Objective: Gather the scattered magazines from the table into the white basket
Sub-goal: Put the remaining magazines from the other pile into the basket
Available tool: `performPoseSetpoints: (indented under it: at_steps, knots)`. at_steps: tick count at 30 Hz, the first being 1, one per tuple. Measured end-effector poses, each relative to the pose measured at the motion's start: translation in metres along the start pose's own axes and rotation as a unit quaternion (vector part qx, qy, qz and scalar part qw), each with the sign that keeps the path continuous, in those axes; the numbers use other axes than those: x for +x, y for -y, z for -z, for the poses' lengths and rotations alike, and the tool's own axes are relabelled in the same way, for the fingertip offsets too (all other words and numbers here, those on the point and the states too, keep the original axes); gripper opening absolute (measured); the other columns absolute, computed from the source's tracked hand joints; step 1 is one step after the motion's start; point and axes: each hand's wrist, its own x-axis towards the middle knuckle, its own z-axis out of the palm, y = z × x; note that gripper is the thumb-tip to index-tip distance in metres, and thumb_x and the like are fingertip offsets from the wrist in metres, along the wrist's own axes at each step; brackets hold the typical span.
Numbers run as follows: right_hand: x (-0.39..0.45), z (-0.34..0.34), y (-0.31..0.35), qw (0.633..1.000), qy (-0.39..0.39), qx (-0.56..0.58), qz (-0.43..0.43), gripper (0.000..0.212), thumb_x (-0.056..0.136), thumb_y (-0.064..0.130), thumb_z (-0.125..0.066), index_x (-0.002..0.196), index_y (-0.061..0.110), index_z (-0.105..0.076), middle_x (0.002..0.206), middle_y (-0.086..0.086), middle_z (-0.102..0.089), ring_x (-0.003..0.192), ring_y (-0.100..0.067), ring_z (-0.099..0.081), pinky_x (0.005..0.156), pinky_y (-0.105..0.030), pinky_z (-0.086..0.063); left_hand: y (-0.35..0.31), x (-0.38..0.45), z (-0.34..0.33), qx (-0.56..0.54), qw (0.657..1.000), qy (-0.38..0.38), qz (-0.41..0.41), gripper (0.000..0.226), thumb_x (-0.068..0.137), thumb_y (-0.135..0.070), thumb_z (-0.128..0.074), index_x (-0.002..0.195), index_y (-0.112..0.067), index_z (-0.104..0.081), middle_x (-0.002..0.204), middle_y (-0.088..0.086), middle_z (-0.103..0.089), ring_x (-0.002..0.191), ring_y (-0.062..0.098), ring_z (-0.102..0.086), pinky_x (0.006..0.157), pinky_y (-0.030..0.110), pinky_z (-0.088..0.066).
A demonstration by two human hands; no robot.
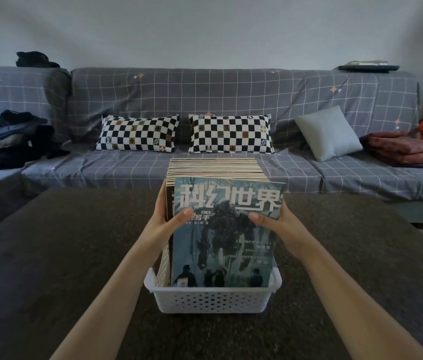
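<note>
Behind the dark brown table point(49, 255) runs a long grey sofa point(205, 94) with white lines on its cover. Two black and white checked pillows point(137, 133) lean on it in the middle, and a plain grey cushion point(328, 132) sits to their right. Dark clothes point(10, 139) are piled at the far left, and a red folded blanket point(407, 149) lies at the far right.

On the near middle of the table stands the white basket point(213, 298), full of little holes. A thick row of magazines point(215, 168) stands up inside it, going from near to far. The nearest one is a blue magazine point(223, 237) with big white letters.

The left hand point(164, 219) grips the left side of the stack, thumb curled over the blue cover. The right hand point(275, 219) grips the right side the same way, thumb on the front.
</note>
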Motion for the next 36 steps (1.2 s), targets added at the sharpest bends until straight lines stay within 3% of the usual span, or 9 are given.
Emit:
performPoseSetpoints:
  at_steps: [3, 7, 11, 18, 22, 27, 30, 34, 36]
  knots:
    - [0.02, 0.011, 0.011, 0.994, 0.087, 0.062, -0.022, 0.079, 0.06, 0.037, -0.084, 0.127, 0.014, -0.051, 0.113, 0.0, -0.069, 0.11, -0.024, -0.062, 0.094, -0.04, -0.049, -0.004, 0.021, 0.008, -0.004, 1.0, 0.028, 0.008, 0.136, 0.039, -0.071, -0.082, 0.15, -0.034, -0.012, 0.139, -0.004, -0.051, 0.118, 0.014, -0.057, 0.101, 0.042, -0.045]
    - [0.027, 0.008, 0.012, 0.988, 0.107, 0.111, 0.001, 0.082, 0.037, 0.051, -0.089, 0.106, 0.015, -0.064, 0.097, -0.001, -0.074, 0.091, -0.018, -0.07, 0.071, -0.026, -0.056, 0.002, 0.03, 0.009, -0.04, 0.999, 0.007, -0.025, 0.133, 0.043, -0.061, -0.088, 0.151, -0.028, -0.018, 0.134, 0.001, -0.058, 0.113, 0.017, -0.063, 0.085, 0.029, -0.056]
    - [0.031, 0.002, 0.003, 0.983, 0.049, 0.176, 0.026, 0.078, 0.058, 0.012, -0.076, 0.128, -0.002, -0.047, 0.087, -0.002, -0.075, 0.078, -0.019, -0.072, 0.062, -0.026, -0.056, 0.006, 0.027, 0.005, -0.093, 0.994, -0.026, -0.045, 0.123, 0.046, -0.048, -0.091, 0.148, -0.018, -0.029, 0.119, 0.0, -0.069, 0.105, 0.024, -0.068, 0.072, 0.03, -0.058]
    - [0.022, 0.001, 0.01, 0.971, 0.066, 0.205, 0.104, 0.096, 0.054, 0.012, -0.078, 0.141, 0.022, -0.039, 0.127, -0.013, -0.06, 0.113, -0.033, -0.06, 0.085, -0.043, -0.055, 0.002, 0.023, 0.012, -0.085, 0.994, -0.01, -0.069, 0.119, 0.054, -0.039, -0.09, 0.149, -0.009, -0.025, 0.121, 0.007, -0.067, 0.108, 0.028, -0.066, 0.077, 0.031, -0.057]
    - [0.021, 0.001, 0.014, 0.976, 0.076, 0.159, 0.127, 0.096, 0.057, 0.02, -0.083, 0.141, 0.027, -0.038, 0.128, -0.006, -0.061, 0.115, -0.027, -0.059, 0.085, -0.036, -0.054, 0.006, 0.021, 0.017, -0.073, 0.993, -0.005, -0.091, 0.109, 0.062, -0.024, -0.083, 0.151, -0.01, -0.02, 0.126, 0.006, -0.064, 0.113, 0.027, -0.063, 0.08, 0.031, -0.056]
    - [0.015, 0.001, 0.008, 0.99, 0.067, 0.085, 0.091, 0.112, 0.052, 0.048, -0.086, 0.143, 0.008, -0.032, 0.117, 0.002, -0.068, 0.108, -0.018, -0.064, 0.081, -0.025, -0.054, 0.003, 0.017, 0.014, -0.063, 0.996, 0.035, -0.046, 0.123, 0.057, -0.049, -0.087, 0.151, -0.04, -0.009, 0.141, -0.001, -0.052, 0.123, 0.021, -0.056, 0.089, 0.035, -0.054]
    - [0.013, 0.001, 0.012, 0.992, 0.07, -0.009, 0.1, 0.111, 0.054, 0.058, -0.082, 0.145, 0.024, -0.029, 0.131, 0.005, -0.058, 0.119, -0.017, -0.057, 0.098, -0.039, -0.048, 0.001, 0.015, 0.014, -0.034, 0.998, 0.036, -0.031, 0.131, 0.053, -0.062, -0.084, 0.153, -0.018, -0.012, 0.142, 0.009, -0.05, 0.119, 0.021, -0.06, 0.087, 0.03, -0.055]
    - [0.016, -0.011, 0.015, 0.996, 0.02, -0.008, 0.083, 0.114, 0.046, 0.066, -0.081, 0.143, 0.03, -0.032, 0.135, 0.004, -0.055, 0.123, -0.019, -0.053, 0.105, -0.05, -0.039, -0.004, 0.016, 0.01, -0.042, 0.999, 0.017, -0.002, 0.139, 0.041, -0.073, -0.081, 0.153, -0.019, -0.018, 0.145, 0.012, -0.048, 0.122, 0.029, -0.056, 0.104, 0.054, -0.041]
    - [0.015, -0.01, 0.014, 0.995, 0.038, 0.018, 0.086, 0.115, 0.048, 0.064, -0.081, 0.144, 0.026, -0.03, 0.134, 0.0, -0.055, 0.122, -0.022, -0.054, 0.102, -0.049, -0.042, -0.002, 0.015, 0.011, -0.019, 1.0, 0.018, -0.013, 0.136, 0.044, -0.073, -0.079, 0.153, -0.021, -0.015, 0.145, 0.009, -0.048, 0.124, 0.025, -0.055, 0.102, 0.046, -0.045]
